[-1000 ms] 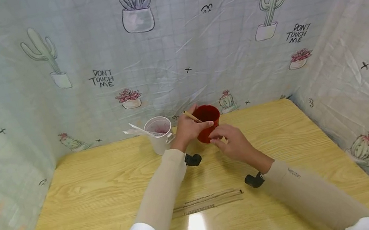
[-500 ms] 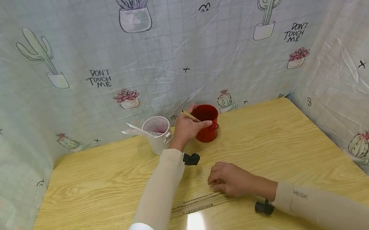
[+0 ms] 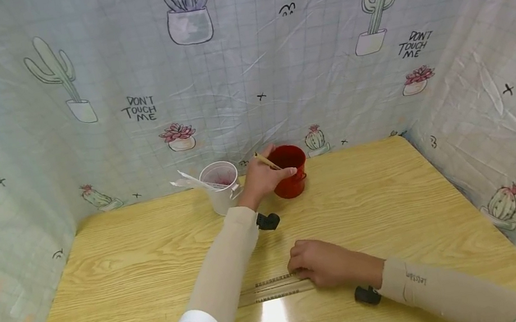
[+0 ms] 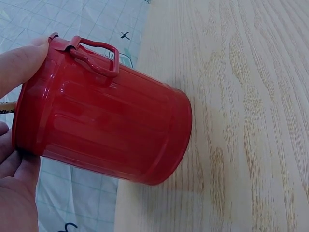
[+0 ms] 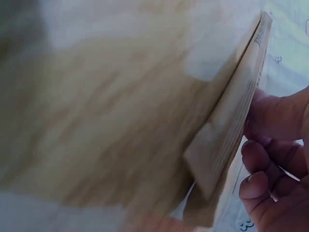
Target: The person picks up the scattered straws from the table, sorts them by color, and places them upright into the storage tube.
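From the head view, the left hand (image 3: 261, 178) is gripping the red bucket (image 3: 289, 171) by its rim at the surface's (image 3: 398, 200) far edge, beside a white bucket (image 3: 221, 187). The right hand (image 3: 323, 262) is pinching paper-wrapped chopsticks (image 3: 271, 288) lying near the front. The right wrist view, though blurred, is showing fingers (image 5: 270, 145) curled on the wrapper's edge, its print seemingly unreadable; "DON'T TOUCH ME" (image 3: 140, 108) is showing on the backdrop.

Your left hand (image 4: 17, 159) gripped the rim of the red bucket (image 4: 104, 130), thumb over the top edge beside its wire handle (image 4: 96, 55), the bucket's base resting on the wooden table (image 4: 241, 121).
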